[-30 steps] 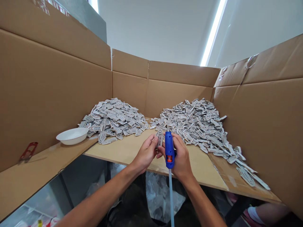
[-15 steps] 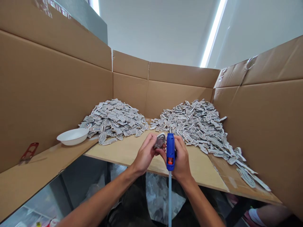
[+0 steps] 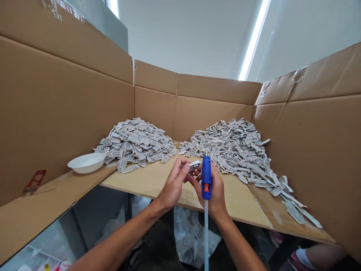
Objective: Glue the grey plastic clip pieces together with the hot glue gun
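Observation:
My left hand [image 3: 174,185] pinches a small grey-and-white piece [image 3: 194,166] between thumb and fingers, just above the front part of the table. Close beside it, my right hand [image 3: 216,192] is wrapped round a blue glue gun [image 3: 206,177], whose nozzle points away from me and whose long translucent glue stick [image 3: 206,233] trails down toward my lap. The right fingertips reach to the underside of the small piece. Behind the hands lie a left pile [image 3: 138,141] and a right pile [image 3: 231,145] of flat grey-and-white pieces.
Tall cardboard walls [image 3: 214,88] surround the wooden tabletop [image 3: 146,180]. A white bowl [image 3: 87,163] stands at the left, with a red-handled tool [image 3: 35,181] farther left. Plastic bags [image 3: 188,229] hang or lie below the table edge. Another person's leg [image 3: 318,256] shows at lower right.
The small piece has been tilted and now shows its edge more. My right hand and the glue gun have shifted slightly to the right.

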A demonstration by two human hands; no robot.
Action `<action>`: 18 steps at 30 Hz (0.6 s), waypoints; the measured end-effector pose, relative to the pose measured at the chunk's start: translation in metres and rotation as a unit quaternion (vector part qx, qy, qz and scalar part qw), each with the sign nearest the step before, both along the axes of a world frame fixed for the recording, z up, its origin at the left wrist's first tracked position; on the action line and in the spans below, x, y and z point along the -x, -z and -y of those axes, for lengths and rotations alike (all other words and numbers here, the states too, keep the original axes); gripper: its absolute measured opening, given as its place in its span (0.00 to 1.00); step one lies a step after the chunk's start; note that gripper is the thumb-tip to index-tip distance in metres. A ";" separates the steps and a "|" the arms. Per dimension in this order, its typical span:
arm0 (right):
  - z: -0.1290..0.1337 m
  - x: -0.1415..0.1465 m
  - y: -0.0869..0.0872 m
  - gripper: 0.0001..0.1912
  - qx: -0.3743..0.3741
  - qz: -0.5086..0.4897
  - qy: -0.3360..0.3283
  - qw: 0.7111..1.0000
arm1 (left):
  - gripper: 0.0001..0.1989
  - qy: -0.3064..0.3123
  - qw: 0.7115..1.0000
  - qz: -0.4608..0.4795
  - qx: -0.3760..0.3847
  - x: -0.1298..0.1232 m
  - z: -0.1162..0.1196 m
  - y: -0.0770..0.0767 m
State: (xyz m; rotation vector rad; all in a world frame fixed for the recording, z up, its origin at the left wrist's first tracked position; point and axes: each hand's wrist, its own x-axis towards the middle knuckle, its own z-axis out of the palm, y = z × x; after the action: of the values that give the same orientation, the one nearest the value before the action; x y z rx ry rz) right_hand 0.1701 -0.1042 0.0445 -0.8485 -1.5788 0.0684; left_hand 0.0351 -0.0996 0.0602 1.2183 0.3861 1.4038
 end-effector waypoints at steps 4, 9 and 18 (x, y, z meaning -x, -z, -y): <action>-0.002 -0.001 0.004 0.12 0.053 -0.050 -0.039 0.997 | 0.19 0.023 0.999 0.013 0.021 0.000 -0.001 -0.001; -0.004 -0.001 0.007 0.11 0.058 -0.049 -0.040 0.996 | 0.21 0.035 0.999 0.009 0.035 0.000 -0.001 0.000; -0.002 -0.001 0.005 0.12 0.046 -0.042 -0.038 0.997 | 0.22 0.030 0.999 0.024 0.035 0.000 -0.001 -0.001</action>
State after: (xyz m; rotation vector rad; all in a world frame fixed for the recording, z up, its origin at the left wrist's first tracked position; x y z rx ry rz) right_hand 0.1710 -0.1022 0.0392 -0.8462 -1.5375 0.2312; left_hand 0.0356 -0.0986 0.0611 1.1286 0.3594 1.3544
